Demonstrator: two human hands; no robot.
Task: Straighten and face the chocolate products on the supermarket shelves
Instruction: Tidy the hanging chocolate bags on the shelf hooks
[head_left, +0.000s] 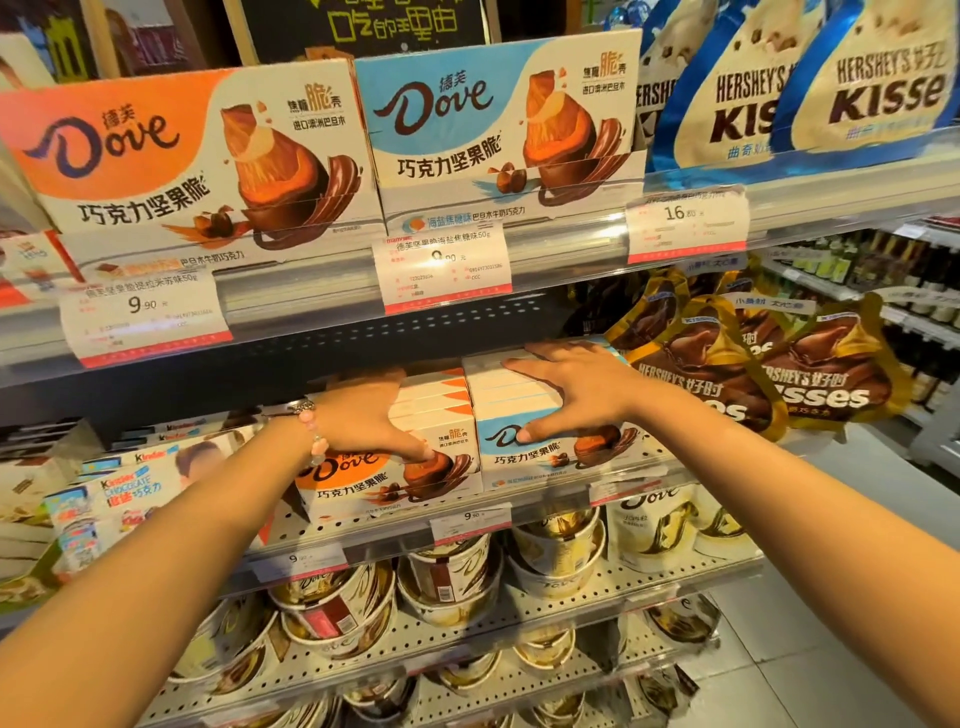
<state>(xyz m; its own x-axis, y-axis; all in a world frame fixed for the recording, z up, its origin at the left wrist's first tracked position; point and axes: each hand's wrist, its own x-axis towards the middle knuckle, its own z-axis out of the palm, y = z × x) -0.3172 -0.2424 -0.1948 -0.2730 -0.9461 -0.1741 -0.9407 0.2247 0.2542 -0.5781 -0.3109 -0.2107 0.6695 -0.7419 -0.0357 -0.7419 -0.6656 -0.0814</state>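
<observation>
Both forearms reach in: left hand (363, 421) grips the orange Dove boxes (415, 467), right hand (576, 395) grips the blue Dove boxes (519, 395).

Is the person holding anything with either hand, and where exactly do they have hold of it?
Left hand grips the orange Dove boxes at the top front; right hand grips the blue Dove boxes likewise, thumb on the front face.
</observation>
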